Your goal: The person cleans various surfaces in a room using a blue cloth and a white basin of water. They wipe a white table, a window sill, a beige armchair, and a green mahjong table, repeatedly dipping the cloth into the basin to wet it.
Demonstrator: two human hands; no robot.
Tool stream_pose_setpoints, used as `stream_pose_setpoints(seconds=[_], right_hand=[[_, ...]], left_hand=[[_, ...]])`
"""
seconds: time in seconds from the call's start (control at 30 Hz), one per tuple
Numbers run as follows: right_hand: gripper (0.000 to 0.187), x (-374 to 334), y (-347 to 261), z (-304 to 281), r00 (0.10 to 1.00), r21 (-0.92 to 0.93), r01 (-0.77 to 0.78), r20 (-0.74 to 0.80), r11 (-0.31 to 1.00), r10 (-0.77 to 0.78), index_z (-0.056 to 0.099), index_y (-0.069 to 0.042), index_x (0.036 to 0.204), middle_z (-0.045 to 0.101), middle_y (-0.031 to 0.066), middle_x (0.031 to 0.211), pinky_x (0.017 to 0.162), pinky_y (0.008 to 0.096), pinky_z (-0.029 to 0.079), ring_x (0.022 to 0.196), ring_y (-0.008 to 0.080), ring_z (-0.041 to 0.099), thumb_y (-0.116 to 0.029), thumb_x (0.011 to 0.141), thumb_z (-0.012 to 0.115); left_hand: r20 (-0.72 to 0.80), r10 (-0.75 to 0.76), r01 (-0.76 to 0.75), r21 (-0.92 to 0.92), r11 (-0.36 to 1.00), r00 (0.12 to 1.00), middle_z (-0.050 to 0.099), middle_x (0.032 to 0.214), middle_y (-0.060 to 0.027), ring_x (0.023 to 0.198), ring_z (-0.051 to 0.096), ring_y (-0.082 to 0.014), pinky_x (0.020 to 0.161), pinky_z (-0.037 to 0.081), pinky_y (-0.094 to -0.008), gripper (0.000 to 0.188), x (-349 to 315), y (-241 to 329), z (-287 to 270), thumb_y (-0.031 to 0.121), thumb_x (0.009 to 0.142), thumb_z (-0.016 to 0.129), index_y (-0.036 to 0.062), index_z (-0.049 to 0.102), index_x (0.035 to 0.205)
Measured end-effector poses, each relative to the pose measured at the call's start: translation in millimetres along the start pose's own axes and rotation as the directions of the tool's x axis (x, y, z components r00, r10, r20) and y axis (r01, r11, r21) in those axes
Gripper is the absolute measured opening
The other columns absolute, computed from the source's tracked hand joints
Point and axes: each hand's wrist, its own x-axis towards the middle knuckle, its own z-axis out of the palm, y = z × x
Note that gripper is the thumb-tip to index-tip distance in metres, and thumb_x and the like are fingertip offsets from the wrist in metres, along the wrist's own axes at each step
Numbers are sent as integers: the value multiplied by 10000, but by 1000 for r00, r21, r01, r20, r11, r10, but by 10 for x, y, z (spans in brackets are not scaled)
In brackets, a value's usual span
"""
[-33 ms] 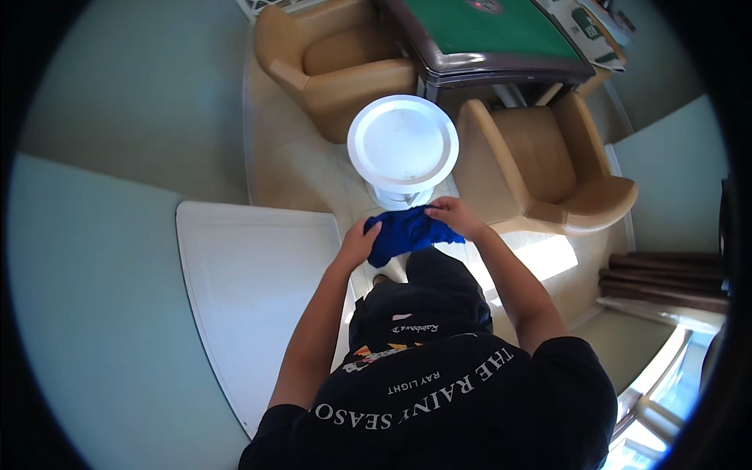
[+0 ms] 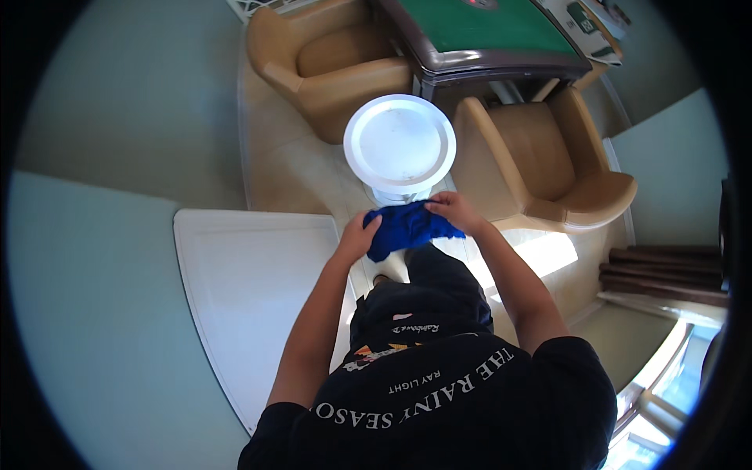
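Observation:
A crumpled dark-blue cloth (image 2: 409,229) is stretched between my two hands, in front of my body. My left hand (image 2: 359,236) grips its left end, thumb on top. The upper right edge is pinched by my right hand (image 2: 456,213), while the cloth's right corner hangs loose below those fingers. Just beyond the cloth stands a small round white side table (image 2: 399,146) with a raised rim and a few small specks on its top. Its base is partly hidden behind the cloth and my hands.
Two tan armchairs (image 2: 337,59) (image 2: 540,160) flank the round table. Behind it is a green-topped table (image 2: 489,31) with a dark frame. A large white panel (image 2: 258,274) is at my left, by the wall. Brown curtains (image 2: 662,274) hang at right, near a window (image 2: 685,376).
Both hands and the blue cloth sit very slightly higher in the view. The cloth's lower left edge has risen a little. Both hands keep their grip.

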Motion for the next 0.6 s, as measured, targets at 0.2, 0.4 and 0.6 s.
stream_pose_setpoints(seconds=[0.2,0.4,0.6], right_hand=[[586,959,-1,-242,891,-517,53,-363,855,-274,564,-57,1379,665,220,1231,1014,426,476,1162,396,618,-379,908,697],[352,1653,546,-114,947,-537,168,-145,826,-287,708,-118,1196,678,152,1198,991,438,485,1132,368,611,-266,877,695],[476,1915,812,268,973,-747,227,145,625,-181,568,-324,1399,402,28,1568,1153,638,214,1499,323,252,-391,934,645]], left_hand=[[-189,162,-90,342,935,968,600,1281,-267,1191,577,-370,1041,440,-429,649,1364,-124,-28,376,929,676,-58,490,1374],[-59,42,-17,369,929,997,565,1344,-251,1281,507,-403,1101,382,-469,529,1692,-884,276,281,897,702,19,572,1337],[-204,-287,328,210,921,936,414,1476,-287,1387,377,-429,1158,300,-483,699,1766,-1240,643,297,913,679,18,392,1485]])
